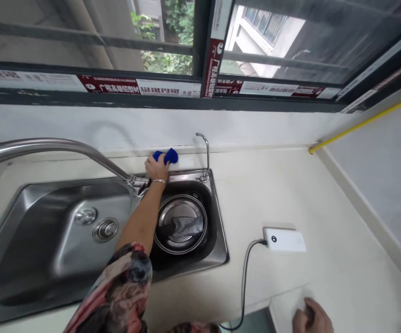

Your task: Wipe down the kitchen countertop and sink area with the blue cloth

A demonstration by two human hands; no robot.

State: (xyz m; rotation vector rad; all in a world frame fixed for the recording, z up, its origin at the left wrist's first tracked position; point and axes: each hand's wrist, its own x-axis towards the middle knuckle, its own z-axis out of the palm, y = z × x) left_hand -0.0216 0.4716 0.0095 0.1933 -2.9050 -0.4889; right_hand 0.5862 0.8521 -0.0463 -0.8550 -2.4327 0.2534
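Note:
Behind the sinks, my left hand (157, 167) is wrapped over a bunched blue cloth (171, 156) and presses it on the back strip of the counter. A bracelet circles that wrist. Just in front lies the smaller sink basin (217, 236), where a round metal strainer (183, 248) holds a dark grey piece (191, 225) that looks like fish. The forearm crosses the divider between the basins. At the bottom right edge, my right hand (312, 317) rests on the counter with its fingers curled. Nothing shows in it, though its lower part is cut off.
A tall curved faucet (61, 145) arches over the larger basin (30, 245). The small thin tap (207, 152) stands at the smaller basin's back corner. On the counter (256, 194) lies a white power bank (285, 240) with a black cable (245, 277). Windows line the back wall.

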